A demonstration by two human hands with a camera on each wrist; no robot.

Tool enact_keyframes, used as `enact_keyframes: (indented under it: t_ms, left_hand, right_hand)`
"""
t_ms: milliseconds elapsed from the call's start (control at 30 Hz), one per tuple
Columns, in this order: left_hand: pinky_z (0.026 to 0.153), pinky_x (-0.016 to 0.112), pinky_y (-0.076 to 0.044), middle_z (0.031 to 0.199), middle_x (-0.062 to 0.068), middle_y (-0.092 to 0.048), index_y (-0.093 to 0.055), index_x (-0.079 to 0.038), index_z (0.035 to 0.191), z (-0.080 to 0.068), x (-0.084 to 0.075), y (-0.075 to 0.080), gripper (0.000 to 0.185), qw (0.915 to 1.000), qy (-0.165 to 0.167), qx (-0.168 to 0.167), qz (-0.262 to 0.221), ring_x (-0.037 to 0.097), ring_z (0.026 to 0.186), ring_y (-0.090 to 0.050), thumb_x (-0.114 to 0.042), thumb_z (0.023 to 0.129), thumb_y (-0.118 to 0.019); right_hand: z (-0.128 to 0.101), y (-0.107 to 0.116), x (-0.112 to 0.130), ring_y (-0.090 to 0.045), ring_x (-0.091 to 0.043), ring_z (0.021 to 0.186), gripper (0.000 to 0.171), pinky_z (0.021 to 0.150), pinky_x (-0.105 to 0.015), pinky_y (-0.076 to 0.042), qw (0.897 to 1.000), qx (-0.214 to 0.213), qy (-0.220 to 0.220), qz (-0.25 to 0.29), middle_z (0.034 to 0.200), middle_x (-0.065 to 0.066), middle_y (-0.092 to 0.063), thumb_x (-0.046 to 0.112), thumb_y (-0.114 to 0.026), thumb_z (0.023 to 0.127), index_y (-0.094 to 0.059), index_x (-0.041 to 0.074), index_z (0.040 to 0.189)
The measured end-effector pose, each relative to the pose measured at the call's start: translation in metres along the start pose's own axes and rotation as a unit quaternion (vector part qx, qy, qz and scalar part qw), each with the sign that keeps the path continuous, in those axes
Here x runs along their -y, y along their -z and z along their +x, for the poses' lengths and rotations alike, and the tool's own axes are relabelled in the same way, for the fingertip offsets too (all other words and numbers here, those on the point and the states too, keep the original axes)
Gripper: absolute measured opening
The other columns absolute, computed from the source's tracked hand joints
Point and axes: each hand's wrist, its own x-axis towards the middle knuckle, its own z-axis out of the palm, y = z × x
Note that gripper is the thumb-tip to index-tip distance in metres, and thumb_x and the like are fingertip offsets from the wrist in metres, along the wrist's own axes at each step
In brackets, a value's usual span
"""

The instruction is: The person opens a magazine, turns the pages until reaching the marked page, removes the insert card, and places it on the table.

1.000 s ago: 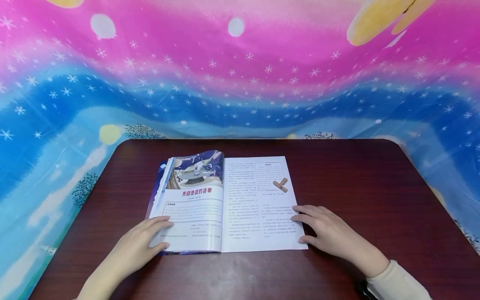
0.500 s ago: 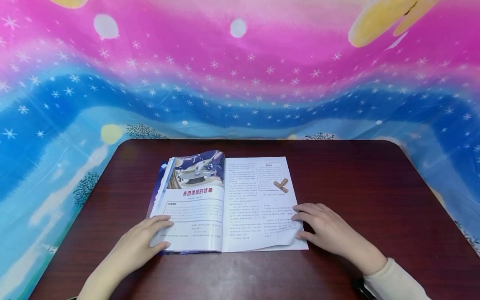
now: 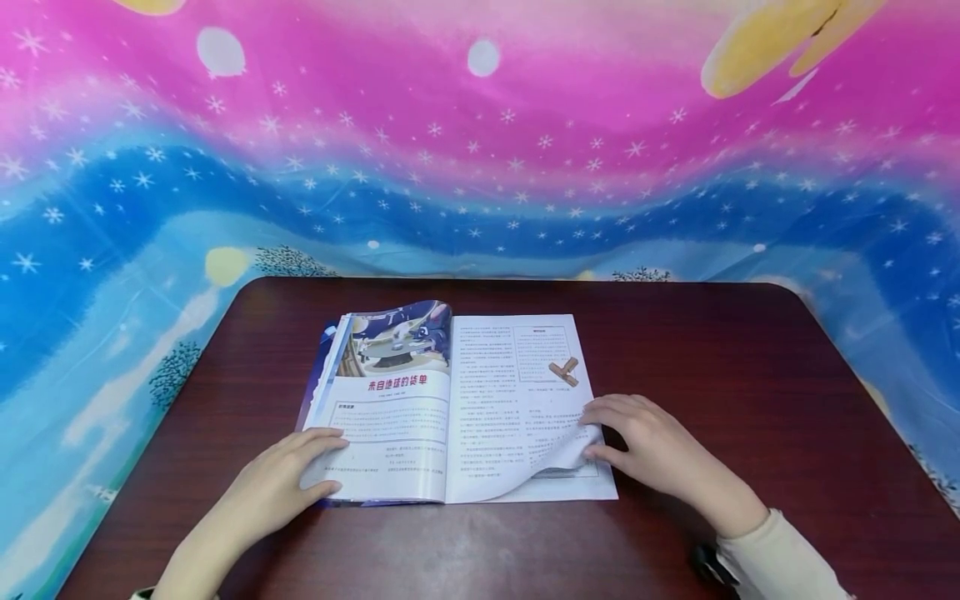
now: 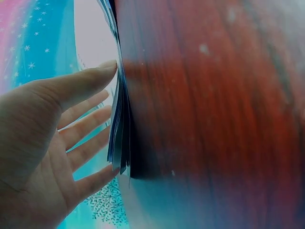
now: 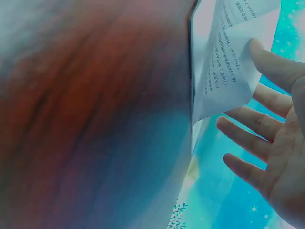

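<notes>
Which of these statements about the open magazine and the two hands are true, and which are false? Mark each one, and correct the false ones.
1. The magazine lies open on a dark wooden table. True.
2. The right hand lifts the near corner of the right-hand page. True.
3. The left hand hovers above the table, away from the magazine. False: it rests flat on the lower left-hand page.
4. The magazine is closed, cover up. False: it is open, showing text and a picture.
5. A colourful starry cloth hangs behind the table. True.
</notes>
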Motion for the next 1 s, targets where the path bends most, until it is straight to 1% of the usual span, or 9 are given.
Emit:
enact_keyframes:
  t_ms: [167,333,500,633,767,867,933,1000]
  left_hand:
    - [0.095,0.057,-0.047,0.129,0.01,-0.063,-0.069,-0.011,0.122,0.0,0.002,0.0,0.05,1.0,0.001,0.003,-0.002,0.036,0.12,-0.057,-0.024,0.077,-0.086]
    - [0.095,0.057,-0.047,0.129,0.01,-0.062,-0.069,-0.012,0.123,0.0,0.004,0.001,0.051,0.9999,0.001,0.005,-0.009,0.035,0.121,-0.056,-0.025,0.077,-0.086]
    - [0.095,0.056,-0.047,0.127,0.01,-0.064,-0.069,-0.012,0.122,0.002,0.005,0.002,0.049,0.9998,-0.003,-0.004,-0.017,0.034,0.119,-0.058,-0.024,0.077,-0.086]
    - [0.095,0.055,-0.048,0.125,0.009,-0.065,-0.069,-0.014,0.121,0.004,0.002,0.002,0.046,0.9998,-0.002,-0.014,-0.017,0.033,0.117,-0.059,-0.026,0.079,-0.085]
    - [0.094,0.053,-0.049,0.122,0.006,-0.067,-0.07,-0.016,0.12,0.011,-0.01,0.002,0.042,0.9994,-0.009,-0.025,-0.024,0.03,0.116,-0.061,-0.026,0.081,-0.083]
    - [0.095,0.05,-0.049,0.121,0.002,-0.068,-0.071,-0.017,0.119,0.019,-0.024,0.001,0.038,0.9983,-0.024,-0.041,-0.034,0.025,0.115,-0.062,-0.025,0.084,-0.081]
    - [0.095,0.047,-0.05,0.12,0.0,-0.068,-0.071,-0.017,0.118,0.026,-0.036,0.0,0.035,0.997,-0.039,-0.056,-0.035,0.023,0.114,-0.063,-0.024,0.085,-0.08]
    - [0.094,0.045,-0.051,0.117,-0.002,-0.069,-0.071,-0.018,0.117,0.033,-0.048,-0.002,0.033,0.9944,-0.062,-0.077,-0.037,0.02,0.111,-0.064,-0.024,0.085,-0.08]
  right_hand:
    - [0.007,0.003,0.0,-0.059,-0.027,0.116,0.042,0.1,-0.049,-0.045,0.999,-0.035,0.015,0.012,0.118,-0.004,-0.068,0.029,-0.085,0.078,-0.072,0.011,0.114]
    - [0.013,0.007,0.002,-0.056,-0.026,0.121,0.043,0.103,-0.048,-0.041,0.998,-0.061,0.021,0.026,0.119,-0.002,-0.067,0.032,-0.084,0.079,-0.071,0.012,0.114]
    - [0.019,0.011,0.006,-0.055,-0.024,0.121,0.041,0.104,-0.047,-0.04,0.995,-0.084,0.03,0.038,0.117,0.001,-0.067,0.032,-0.084,0.079,-0.071,0.013,0.114]
    - [0.025,0.014,0.011,-0.055,-0.025,0.121,0.041,0.105,-0.047,-0.04,0.994,-0.1,0.031,0.042,0.116,0.002,-0.067,0.032,-0.085,0.078,-0.071,0.014,0.113]
    - [0.03,0.018,0.017,-0.056,-0.022,0.119,0.041,0.104,-0.045,-0.041,0.993,-0.109,0.028,0.044,0.115,0.003,-0.067,0.032,-0.086,0.077,-0.071,0.015,0.111]
    - [0.033,0.02,0.02,-0.056,-0.02,0.117,0.04,0.102,-0.044,-0.043,0.992,-0.115,0.028,0.045,0.114,0.004,-0.067,0.033,-0.086,0.077,-0.071,0.016,0.11]
    - [0.036,0.02,0.022,-0.056,-0.02,0.116,0.04,0.101,-0.044,-0.044,0.991,-0.122,0.029,0.047,0.114,0.005,-0.067,0.033,-0.086,0.076,-0.071,0.017,0.11]
    - [0.038,0.021,0.024,-0.056,-0.019,0.116,0.041,0.101,-0.043,-0.044,0.99,-0.129,0.031,0.048,0.114,0.005,-0.066,0.034,-0.087,0.076,-0.071,0.017,0.11]
